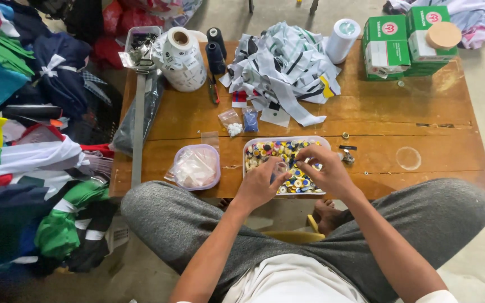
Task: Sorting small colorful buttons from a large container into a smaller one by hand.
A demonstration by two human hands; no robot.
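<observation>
Pinching grips are being kept by the left hand (260, 182) and right hand (324, 168) on small, indistinct pieces over the tray of coloured buttons (287, 163), which is being kept at the tabletop's (377, 120) near edge for easy picking.

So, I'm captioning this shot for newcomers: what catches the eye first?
First, the tray of colourful buttons at the table's near edge, with the left hand and right hand meeting over it. Next, the heap of white and grey fabric strips behind it, and two green boxes at the far right corner.
</observation>
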